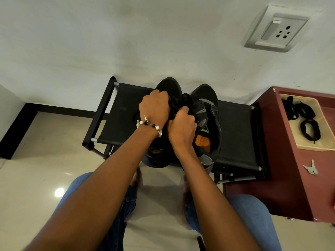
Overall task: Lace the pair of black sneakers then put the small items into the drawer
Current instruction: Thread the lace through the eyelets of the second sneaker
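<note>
Two black sneakers stand side by side on a black fabric shoe rack (235, 134), toes toward the wall. The left sneaker (168, 86) is mostly hidden under my hands. The right sneaker (208, 113) shows an orange insole and grey trim. My left hand (154, 105), with a bead bracelet at the wrist, has its fingers curled over the left sneaker's lace area. My right hand (181, 127) is curled beside it, gripping black lace at the same spot. The lace itself is barely visible between the fingers.
A maroon cabinet (282, 160) stands at the right. On it lies a beige mat (297, 142) with coiled black laces (310, 131) and a dark band (304, 111). A set of keys (311, 170) lies nearer me. A wall socket (277, 29) is above.
</note>
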Action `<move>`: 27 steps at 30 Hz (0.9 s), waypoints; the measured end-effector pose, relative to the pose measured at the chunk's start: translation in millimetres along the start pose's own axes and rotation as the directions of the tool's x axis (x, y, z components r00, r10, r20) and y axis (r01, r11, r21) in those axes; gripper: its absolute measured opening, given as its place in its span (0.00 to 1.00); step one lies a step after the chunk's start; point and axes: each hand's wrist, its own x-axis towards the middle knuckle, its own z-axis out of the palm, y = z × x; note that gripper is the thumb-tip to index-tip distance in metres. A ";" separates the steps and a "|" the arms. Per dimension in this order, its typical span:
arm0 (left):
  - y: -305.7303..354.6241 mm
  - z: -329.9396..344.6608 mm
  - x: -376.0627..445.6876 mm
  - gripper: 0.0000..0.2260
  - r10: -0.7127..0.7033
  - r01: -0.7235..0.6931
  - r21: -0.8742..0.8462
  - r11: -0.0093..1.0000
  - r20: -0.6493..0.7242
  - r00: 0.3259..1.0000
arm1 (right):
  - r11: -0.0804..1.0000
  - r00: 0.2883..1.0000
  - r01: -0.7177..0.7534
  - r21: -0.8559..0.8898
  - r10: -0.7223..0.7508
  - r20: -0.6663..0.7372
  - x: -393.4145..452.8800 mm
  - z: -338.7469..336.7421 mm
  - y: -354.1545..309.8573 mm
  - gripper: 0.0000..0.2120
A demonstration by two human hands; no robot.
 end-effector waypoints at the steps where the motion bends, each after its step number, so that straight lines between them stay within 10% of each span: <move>1: -0.9 1.2 1.0 0.03 0.001 -0.001 0.010 1.000 -0.007 1.000 | 1.000 1.000 0.003 -0.005 -0.003 0.002 0.4 0.4 -0.1 0.11; 7: -9.5 -4.4 4.2 0.07 -0.089 0.080 -0.132 0.988 -0.068 0.994 | 1.000 1.000 -0.020 -0.019 0.020 -0.012 1.1 0.1 0.5 0.11; 13: -37.1 -4.7 10.6 0.08 -0.469 0.443 -0.676 0.589 0.161 0.869 | 1.000 1.000 0.000 -0.028 0.000 -0.018 -0.5 3.1 -2.0 0.11; 22: -22.2 -12.7 10.0 0.11 -0.319 0.268 -0.901 0.341 0.157 0.934 | 0.995 1.000 0.004 -0.101 -0.007 -0.031 -3.6 3.3 -6.6 0.10; 24: -21.6 -15.5 9.9 0.11 -0.246 0.236 -0.890 0.389 0.147 0.958 | 0.995 0.999 0.008 -0.101 -0.011 -0.031 -3.7 4.1 -6.8 0.10; 27: -28.9 -27.5 13.5 0.04 -0.012 0.035 -0.563 0.826 0.046 0.999 | 0.994 1.000 0.023 -0.109 -0.025 -0.018 -2.8 5.5 -6.6 0.09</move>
